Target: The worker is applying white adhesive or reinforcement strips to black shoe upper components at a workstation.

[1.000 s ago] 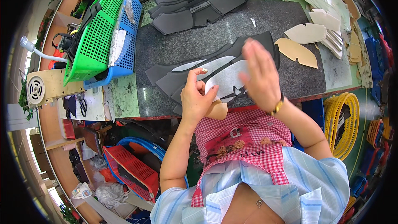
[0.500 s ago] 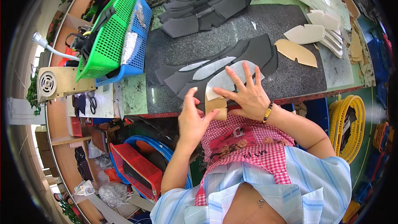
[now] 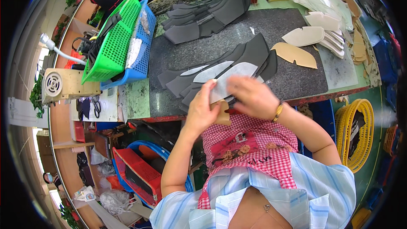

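My left hand is closed at the left edge of a white curved piece, its fingertips on that edge. A tan sheet hangs by its thumb, over the table's front edge. Motion blurs my right hand, which is over the right part of the white piece; its fingers are not clear. Beneath lie overlapping dark grey shaped panels, with other white curved pieces on them. To the right rests a tan curved piece with a notch.
Stacked dark panels lie at the back. Green and blue baskets stand at left, near a beige machine. White pieces are piled back right. Yellow baskets and a red basket sit below the table.
My right hand has lifted from lying spread on the white piece and now moves, blurred. My left hand has shifted up and right to the white piece's edge. The tan sheet is less curled.
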The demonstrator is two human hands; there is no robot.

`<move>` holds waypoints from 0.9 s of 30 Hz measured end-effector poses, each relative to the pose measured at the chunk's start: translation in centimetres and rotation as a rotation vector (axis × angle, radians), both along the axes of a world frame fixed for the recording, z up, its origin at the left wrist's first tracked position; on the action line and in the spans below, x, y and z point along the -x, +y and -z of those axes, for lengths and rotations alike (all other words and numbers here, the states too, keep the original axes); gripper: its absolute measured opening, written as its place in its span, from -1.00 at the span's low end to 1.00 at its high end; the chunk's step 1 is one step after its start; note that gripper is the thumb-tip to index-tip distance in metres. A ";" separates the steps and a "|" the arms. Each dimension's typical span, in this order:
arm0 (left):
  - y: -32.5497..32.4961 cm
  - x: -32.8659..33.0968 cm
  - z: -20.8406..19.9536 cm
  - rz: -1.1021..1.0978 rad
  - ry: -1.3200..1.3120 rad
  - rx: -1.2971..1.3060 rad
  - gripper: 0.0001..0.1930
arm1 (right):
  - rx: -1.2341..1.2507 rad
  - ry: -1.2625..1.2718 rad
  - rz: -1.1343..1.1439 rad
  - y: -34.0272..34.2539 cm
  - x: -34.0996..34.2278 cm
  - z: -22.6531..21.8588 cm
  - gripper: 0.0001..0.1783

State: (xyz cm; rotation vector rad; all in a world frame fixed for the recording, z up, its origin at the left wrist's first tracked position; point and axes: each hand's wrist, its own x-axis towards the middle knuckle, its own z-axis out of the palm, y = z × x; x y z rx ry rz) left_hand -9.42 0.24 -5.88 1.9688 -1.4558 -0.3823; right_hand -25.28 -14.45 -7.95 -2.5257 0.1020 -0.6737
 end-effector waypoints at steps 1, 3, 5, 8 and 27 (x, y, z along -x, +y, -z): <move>0.0 -0.4 0.2 -0.015 0.156 -0.073 -0.37 | 0.025 0.084 -0.168 0.9 -0.1 0.6 -0.30; 0.3 -1.2 0.6 -0.001 0.254 -0.129 -0.45 | 0.284 -0.188 -0.023 2.9 -0.6 2.1 -0.51; 0.7 -1.5 0.9 0.112 0.059 -0.056 -0.46 | 0.052 -0.221 -0.041 4.2 -0.5 3.5 -0.61; 0.6 -1.3 0.5 0.141 -0.111 -0.034 -0.51 | -0.123 -0.048 -0.539 4.6 2.1 3.4 -0.71; -8.6 -4.5 -3.2 0.112 -0.599 0.309 -0.51 | 0.215 0.226 0.629 -13.4 8.4 2.3 -0.75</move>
